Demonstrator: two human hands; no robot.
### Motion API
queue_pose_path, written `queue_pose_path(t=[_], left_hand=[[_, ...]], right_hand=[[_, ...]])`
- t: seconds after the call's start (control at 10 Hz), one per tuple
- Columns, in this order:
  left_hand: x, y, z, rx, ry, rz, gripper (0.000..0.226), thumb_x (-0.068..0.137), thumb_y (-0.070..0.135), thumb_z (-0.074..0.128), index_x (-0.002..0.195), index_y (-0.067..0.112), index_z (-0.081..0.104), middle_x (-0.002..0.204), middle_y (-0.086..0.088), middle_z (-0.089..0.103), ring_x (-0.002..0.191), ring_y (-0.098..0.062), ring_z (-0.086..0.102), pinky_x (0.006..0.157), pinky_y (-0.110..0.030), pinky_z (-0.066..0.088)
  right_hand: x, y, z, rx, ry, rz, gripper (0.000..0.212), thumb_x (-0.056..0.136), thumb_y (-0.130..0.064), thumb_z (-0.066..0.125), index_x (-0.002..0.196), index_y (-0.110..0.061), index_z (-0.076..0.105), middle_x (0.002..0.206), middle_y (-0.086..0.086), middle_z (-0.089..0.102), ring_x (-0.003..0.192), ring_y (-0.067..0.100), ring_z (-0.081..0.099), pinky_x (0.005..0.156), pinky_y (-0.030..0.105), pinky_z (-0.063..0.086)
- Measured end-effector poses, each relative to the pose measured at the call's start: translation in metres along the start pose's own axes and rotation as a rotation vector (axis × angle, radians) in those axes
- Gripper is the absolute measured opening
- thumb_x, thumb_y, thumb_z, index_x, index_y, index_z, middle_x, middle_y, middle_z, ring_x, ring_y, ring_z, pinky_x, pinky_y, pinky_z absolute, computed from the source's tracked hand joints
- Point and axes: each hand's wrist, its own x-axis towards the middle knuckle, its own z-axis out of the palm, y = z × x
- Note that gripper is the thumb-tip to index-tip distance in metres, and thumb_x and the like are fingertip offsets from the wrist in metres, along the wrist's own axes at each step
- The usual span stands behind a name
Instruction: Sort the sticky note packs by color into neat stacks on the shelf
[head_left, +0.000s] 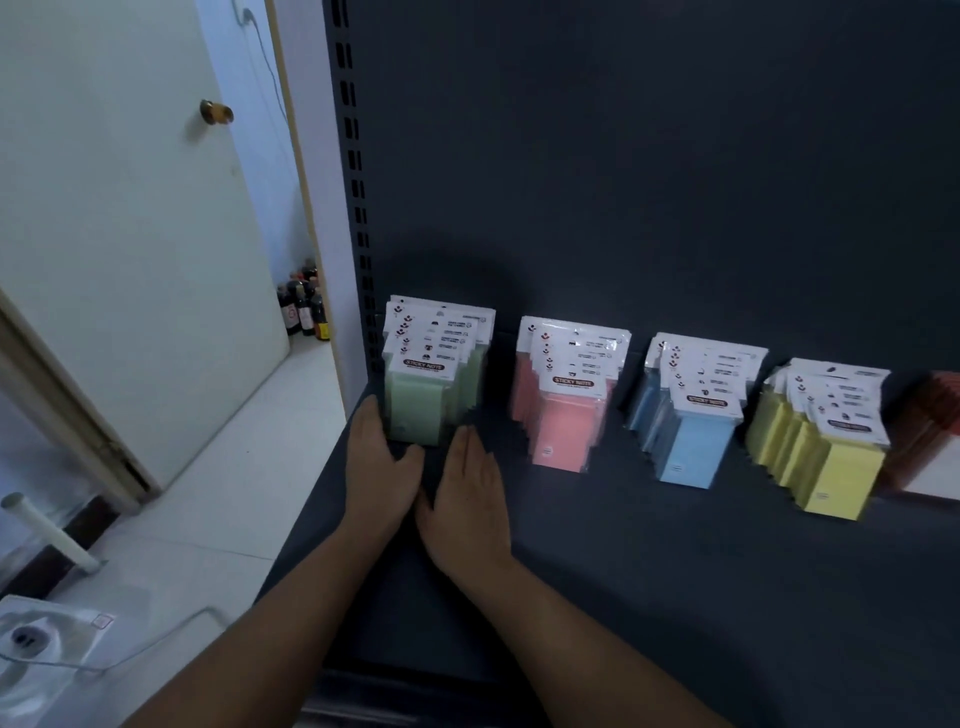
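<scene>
My left hand (382, 467) and right hand (470, 499) lie flat, fingers straight, holding nothing, by the green stack (421, 400) at the left edge of the shelf (675, 571).

Our left grip (382, 462) and right grip (470, 499) lie side by side, palms down, fingers straight and pointing far, thumbs turned toward each other. Our bare left forearm (270, 613) and right forearm (597, 639) reach in from the near edge, converging.
</scene>
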Motion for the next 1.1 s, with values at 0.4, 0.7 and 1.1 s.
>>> queue_pose_path(t=[0.4, 0.7, 1.1], left_hand=[[-0.089, 0.068, 0.097, 0.095, 0.212, 0.051, 0.056, 0.074, -0.009, 0.059, 0.127, -0.003, 0.042, 0.133, -0.020, 0.037, 0.122, -0.032, 0.038, 0.106, -0.041, 0.031], [-0.171, 0.128, 0.199, 0.359, -0.351, 0.202, 0.045, 0.081, 0.014, 0.058, 0.125, 0.009, 0.051, 0.124, -0.006, 0.055, 0.116, -0.023, 0.050, 0.100, -0.034, 0.036], [-0.194, 0.156, 0.237, 0.590, -0.495, 0.185, 0.053, 0.090, 0.038, 0.048, 0.136, 0.013, 0.041, 0.136, -0.001, 0.045, 0.125, -0.019, 0.042, 0.106, -0.033, 0.031]], right_hand=[[-0.095, 0.120, -0.099, 0.079, -0.193, -0.150, 0.056, 0.096, -0.026, 0.047, 0.145, -0.008, 0.027, 0.154, 0.007, 0.025, 0.142, 0.018, 0.020, 0.114, 0.022, 0.010], [-0.164, 0.272, -0.188, 0.084, 0.064, 0.097, 0.029, 0.087, -0.011, 0.053, 0.115, -0.014, 0.060, 0.117, 0.003, 0.059, 0.111, 0.019, 0.053, 0.099, 0.031, 0.038], [-0.180, 0.336, -0.224, 0.199, 0.261, 0.138, 0.030, 0.079, 0.003, 0.052, 0.103, -0.010, 0.064, 0.121, 0.001, 0.051, 0.119, 0.016, 0.047, 0.101, 0.036, 0.038]])
